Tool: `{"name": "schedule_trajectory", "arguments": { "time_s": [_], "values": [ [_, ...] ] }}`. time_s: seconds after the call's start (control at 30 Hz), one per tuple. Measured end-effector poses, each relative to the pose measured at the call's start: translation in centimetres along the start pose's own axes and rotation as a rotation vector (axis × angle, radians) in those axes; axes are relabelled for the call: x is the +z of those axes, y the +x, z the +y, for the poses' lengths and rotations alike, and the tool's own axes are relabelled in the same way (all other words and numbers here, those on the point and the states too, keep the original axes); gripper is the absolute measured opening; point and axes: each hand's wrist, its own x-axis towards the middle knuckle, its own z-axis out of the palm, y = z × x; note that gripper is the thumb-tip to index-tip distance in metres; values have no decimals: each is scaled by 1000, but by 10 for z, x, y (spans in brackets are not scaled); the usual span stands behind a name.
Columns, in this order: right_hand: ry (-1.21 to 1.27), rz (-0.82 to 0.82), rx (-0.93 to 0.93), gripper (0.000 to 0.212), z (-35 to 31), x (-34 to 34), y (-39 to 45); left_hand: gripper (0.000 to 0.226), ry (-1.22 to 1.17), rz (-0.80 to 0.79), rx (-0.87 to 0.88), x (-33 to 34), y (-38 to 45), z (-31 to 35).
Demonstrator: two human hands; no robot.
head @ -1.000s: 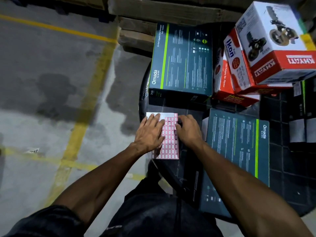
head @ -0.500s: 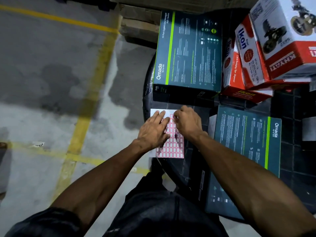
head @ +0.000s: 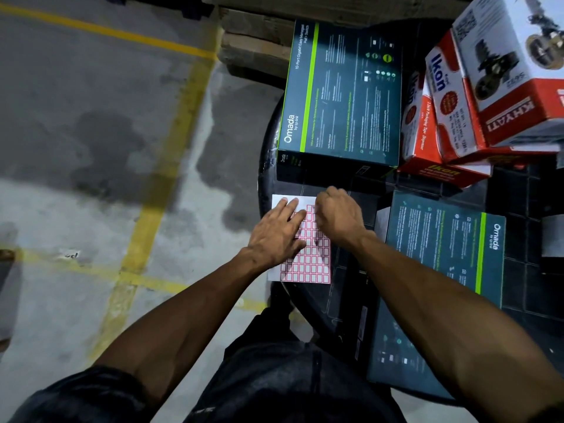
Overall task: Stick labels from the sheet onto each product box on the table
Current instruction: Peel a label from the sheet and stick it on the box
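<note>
Paper label sheet (head: 308, 264); glossy dark table (head: 268, 166); rough concrete floor (head: 91, 148)

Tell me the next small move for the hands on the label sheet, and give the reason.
Probably lift one label free with the right hand, whose curled fingers sit at the top of the label sheet, while the left hand lies flat on it, holding it down. Whether a label is already in the grip is hidden.

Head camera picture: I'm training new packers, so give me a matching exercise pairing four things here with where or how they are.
Things:
1. label sheet
2. left hand
3. white and red box
4. far dark box

Places:
A. atop the red stack
B. beyond the sheet
C. at the table's near-left edge
D. flat on the sheet

Pairs: 1-C, 2-D, 3-A, 4-B
</note>
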Motion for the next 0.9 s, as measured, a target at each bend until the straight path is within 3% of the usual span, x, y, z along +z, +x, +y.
{"name": "schedule_trajectory", "arguments": {
  "time_s": [0.17, 0.6, 0.9],
  "values": [
    [354, 114, 338, 18, 13, -24, 8, 77, 18, -9, -2, 1, 0, 0],
    [586, 334, 393, 14, 23, -39, -67, 64, 193, 73, -84, -25, 23, 9],
    [573, 366, 479, 16, 46, -43, -107, 61, 192, 1, -38, -33, 41, -2]
  ]
}}
